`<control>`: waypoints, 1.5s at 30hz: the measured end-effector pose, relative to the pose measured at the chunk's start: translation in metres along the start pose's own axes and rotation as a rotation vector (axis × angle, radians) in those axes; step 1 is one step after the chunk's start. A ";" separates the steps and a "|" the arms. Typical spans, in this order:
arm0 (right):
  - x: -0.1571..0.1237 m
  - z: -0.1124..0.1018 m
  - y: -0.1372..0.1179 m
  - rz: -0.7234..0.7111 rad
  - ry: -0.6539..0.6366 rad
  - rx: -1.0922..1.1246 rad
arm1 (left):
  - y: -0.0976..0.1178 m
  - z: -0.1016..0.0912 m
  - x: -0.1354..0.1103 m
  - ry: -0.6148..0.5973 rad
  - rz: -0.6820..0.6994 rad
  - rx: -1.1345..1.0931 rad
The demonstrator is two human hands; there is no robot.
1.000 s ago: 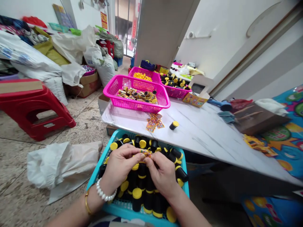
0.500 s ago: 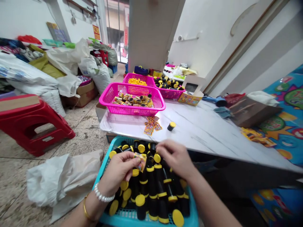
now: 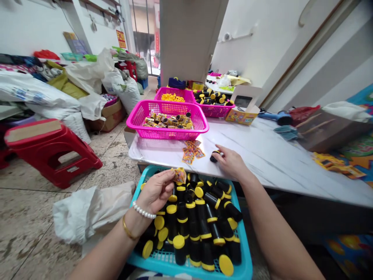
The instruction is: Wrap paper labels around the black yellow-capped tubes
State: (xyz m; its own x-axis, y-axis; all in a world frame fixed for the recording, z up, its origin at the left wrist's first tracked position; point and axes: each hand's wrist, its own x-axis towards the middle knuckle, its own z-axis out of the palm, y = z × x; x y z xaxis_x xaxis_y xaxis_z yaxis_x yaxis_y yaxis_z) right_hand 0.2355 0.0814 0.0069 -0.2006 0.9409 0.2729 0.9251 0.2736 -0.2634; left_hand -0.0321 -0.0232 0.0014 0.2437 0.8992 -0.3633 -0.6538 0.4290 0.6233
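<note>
Landmark: turquoise basket (image 3: pixel 246 247), filled with yellow-capped black canisters (image 3: pixel 201 217). On my feed, left hand (image 3: pixel 157 190) pinches a printed label (image 3: pixel 180 176) above its far side. Right hand (image 3: pixel 231 163), past its far rim, grasps a black canister (image 3: pixel 215 156) at the white table (image 3: pixel 268 151); I can't tell if it's lifted. Loose labels (image 3: pixel 189 152) lie beyond the rim, pink basket (image 3: pixel 169 134) farther.

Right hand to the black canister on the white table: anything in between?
Nothing visible. The right hand is right at the black canister on the white table. The loose printed pieces lie off to the canister's left, not between them.
</note>
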 end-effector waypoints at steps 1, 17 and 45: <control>-0.002 -0.001 0.000 0.025 0.003 -0.001 | -0.002 0.000 0.001 0.004 0.006 -0.009; -0.050 -0.006 -0.060 0.134 -0.137 1.160 | -0.006 -0.002 0.008 0.024 0.035 -0.123; -0.064 -0.006 -0.105 0.061 -0.094 1.222 | -0.008 0.005 -0.006 0.004 0.073 -0.026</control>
State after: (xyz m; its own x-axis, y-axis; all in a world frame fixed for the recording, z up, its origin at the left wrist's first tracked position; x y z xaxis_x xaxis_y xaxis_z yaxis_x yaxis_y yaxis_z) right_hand 0.1531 -0.0090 0.0229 -0.2368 0.9556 0.1756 0.0329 0.1885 -0.9815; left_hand -0.0248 -0.0321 0.0019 0.1919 0.9278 -0.3198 -0.6880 0.3596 0.6303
